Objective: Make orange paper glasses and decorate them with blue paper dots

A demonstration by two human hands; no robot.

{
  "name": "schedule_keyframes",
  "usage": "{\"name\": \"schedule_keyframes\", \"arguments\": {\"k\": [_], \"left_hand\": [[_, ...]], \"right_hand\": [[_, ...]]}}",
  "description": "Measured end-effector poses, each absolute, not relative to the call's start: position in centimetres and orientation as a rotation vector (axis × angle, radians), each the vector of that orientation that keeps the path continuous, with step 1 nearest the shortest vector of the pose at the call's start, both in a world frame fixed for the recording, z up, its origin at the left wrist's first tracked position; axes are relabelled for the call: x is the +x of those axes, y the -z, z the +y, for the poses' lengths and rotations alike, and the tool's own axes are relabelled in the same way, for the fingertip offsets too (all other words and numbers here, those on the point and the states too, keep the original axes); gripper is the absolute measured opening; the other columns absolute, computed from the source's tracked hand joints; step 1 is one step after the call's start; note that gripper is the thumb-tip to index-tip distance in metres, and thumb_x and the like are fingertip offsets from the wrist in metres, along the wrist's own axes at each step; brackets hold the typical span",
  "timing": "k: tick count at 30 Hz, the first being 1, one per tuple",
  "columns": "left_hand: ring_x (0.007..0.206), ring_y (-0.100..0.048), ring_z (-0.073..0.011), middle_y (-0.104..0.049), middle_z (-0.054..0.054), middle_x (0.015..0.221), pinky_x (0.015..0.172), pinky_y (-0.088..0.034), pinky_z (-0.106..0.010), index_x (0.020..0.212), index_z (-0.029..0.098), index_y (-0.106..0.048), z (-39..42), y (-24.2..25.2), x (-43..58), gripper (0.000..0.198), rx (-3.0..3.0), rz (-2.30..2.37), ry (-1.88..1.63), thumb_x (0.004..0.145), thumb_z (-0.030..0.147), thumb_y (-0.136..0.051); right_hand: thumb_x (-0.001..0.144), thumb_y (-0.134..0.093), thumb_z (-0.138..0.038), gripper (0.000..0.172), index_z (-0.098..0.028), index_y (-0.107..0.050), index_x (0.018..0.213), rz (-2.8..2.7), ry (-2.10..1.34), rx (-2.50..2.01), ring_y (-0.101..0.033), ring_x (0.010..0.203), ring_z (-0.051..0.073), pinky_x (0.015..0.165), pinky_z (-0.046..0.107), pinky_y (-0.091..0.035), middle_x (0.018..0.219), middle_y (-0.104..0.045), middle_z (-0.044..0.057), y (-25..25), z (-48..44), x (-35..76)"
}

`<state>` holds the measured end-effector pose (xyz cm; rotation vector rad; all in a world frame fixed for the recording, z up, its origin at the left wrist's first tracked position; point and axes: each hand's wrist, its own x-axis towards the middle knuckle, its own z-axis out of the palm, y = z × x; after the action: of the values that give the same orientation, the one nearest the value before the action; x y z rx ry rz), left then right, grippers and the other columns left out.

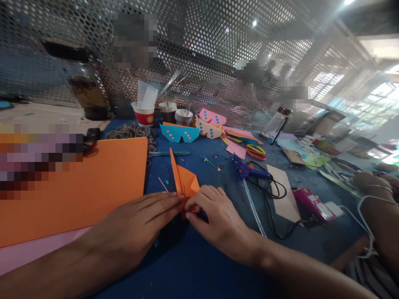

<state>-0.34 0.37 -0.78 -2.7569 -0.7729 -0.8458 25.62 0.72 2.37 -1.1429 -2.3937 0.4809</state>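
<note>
A folded piece of orange paper (184,179) lies on the blue table top (193,265), one long point aimed away from me. My left hand (137,224) lies over its near left edge with fingers stretched together, pressing it down. My right hand (215,216) is curled over the near right corner, fingertips pinching the fold. The near part of the paper is hidden under both hands.
A large orange sheet (87,187) lies on a pink sheet (28,251) at left. Behind are paper cups (144,114), finished paper boats (179,133), a pen (170,153), scissors (256,152), a blue glue gun (247,169) with black cord, and another person's arm (380,216) at right.
</note>
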Motion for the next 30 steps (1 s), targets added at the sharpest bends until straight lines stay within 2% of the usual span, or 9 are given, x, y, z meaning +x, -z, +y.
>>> {"name": "schedule_keyframes", "arguments": {"k": [6,10,15,20,24,30], "left_hand": [[0.134,-0.073,-0.0249,-0.076,-0.015,0.145,0.115,-0.060,-0.037,0.145,0.010,-0.070,0.21,0.91,-0.70,0.058,-2.792,-0.726,0.849,0.093,-0.003,-0.047],[0.132,-0.074,-0.0237,-0.076,-0.013,0.146,0.115,-0.060,-0.035,0.142,0.011,-0.072,0.47,1.08,-0.73,0.054,-2.818,-0.745,0.814,0.095,0.000,-0.048],[0.138,-0.070,-0.0241,-0.073,-0.013,0.149,0.118,-0.058,-0.040,0.149,0.012,-0.067,0.82,1.22,-0.76,0.058,-2.863,-0.727,0.838,0.095,0.000,-0.047],[0.138,-0.070,-0.0243,-0.074,-0.014,0.149,0.119,-0.057,-0.041,0.152,0.011,-0.064,0.81,0.63,-0.75,0.061,-2.881,-0.686,0.827,0.095,-0.001,-0.047],[0.139,-0.070,-0.0232,-0.074,-0.013,0.148,0.121,-0.055,-0.039,0.148,0.011,-0.068,0.86,1.02,-0.89,0.059,-2.883,-0.713,0.856,0.094,-0.002,-0.047],[0.141,-0.068,-0.0233,-0.071,-0.011,0.153,0.122,-0.054,-0.042,0.157,0.016,-0.060,1.15,1.31,-1.07,0.067,-2.909,-0.726,0.861,0.093,0.000,-0.047]], "right_hand": [[0.103,-0.073,-0.018,0.007,-0.024,-0.070,0.100,-2.400,-0.480,-1.141,-0.065,0.099,0.018,0.089,0.036,-0.038,0.104,-0.074,-0.001,-2.21,0.66,25.65],[0.103,-0.073,-0.018,0.007,-0.024,-0.070,0.100,-2.404,-0.474,-1.138,-0.065,0.098,0.018,0.088,0.036,-0.038,0.105,-0.075,-0.001,-2.26,0.71,25.62],[0.102,-0.074,-0.018,0.008,-0.024,-0.069,0.098,-2.410,-0.471,-1.126,-0.066,0.098,0.018,0.088,0.036,-0.038,0.105,-0.075,-0.001,-2.23,0.74,25.67],[0.103,-0.074,-0.025,0.004,-0.024,-0.071,0.105,-2.409,-0.379,-1.123,-0.065,0.106,0.021,0.091,0.038,-0.041,0.111,-0.074,0.002,-1.85,0.63,25.77],[0.104,-0.073,-0.032,0.013,-0.022,-0.073,0.112,-2.407,-0.266,-1.187,-0.062,0.111,0.025,0.094,0.042,-0.043,0.117,-0.071,0.006,-1.88,0.42,25.83],[0.106,-0.072,-0.034,0.014,-0.023,-0.075,0.115,-2.449,-0.274,-1.203,-0.060,0.109,0.025,0.094,0.044,-0.044,0.116,-0.070,0.006,-2.38,0.41,25.90]]}}
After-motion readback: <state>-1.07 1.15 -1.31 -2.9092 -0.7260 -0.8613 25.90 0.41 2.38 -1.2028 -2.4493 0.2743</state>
